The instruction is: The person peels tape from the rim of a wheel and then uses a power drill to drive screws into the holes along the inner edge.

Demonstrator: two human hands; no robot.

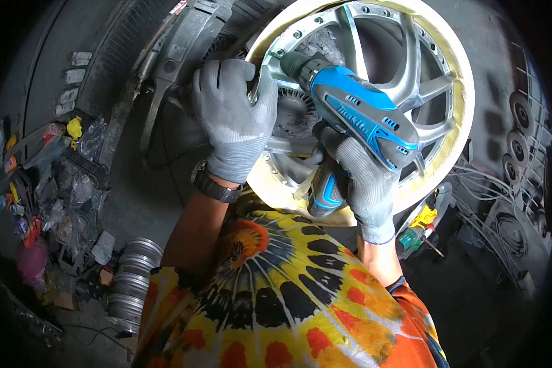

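A silver multi-spoke wheel rim (pixel 411 58) lies in front of me, its outer lip covered with pale yellow tape (pixel 462 101). My right hand (pixel 367 178), in a grey glove, is closed around the handle of a blue and grey cordless drill (pixel 356 104). The drill points up and left, and its dark greenish tip (pixel 291 61) is at the row of bolt holes along the rim's upper left. My left hand (pixel 236 113), also gloved, grips the rim's left edge, thumb over the inner side and fingers curled outside. Part of that grip is hidden.
Left of the wheel leans a long grey power tool (pixel 176 52). Stacked metal rims (pixel 132 279) stand at lower left, near heaped plastic and scraps (pixel 73 190). To the right are coiled cables (pixel 508 230), round discs (pixel 520 113) and a yellow-green tool (pixel 420 227).
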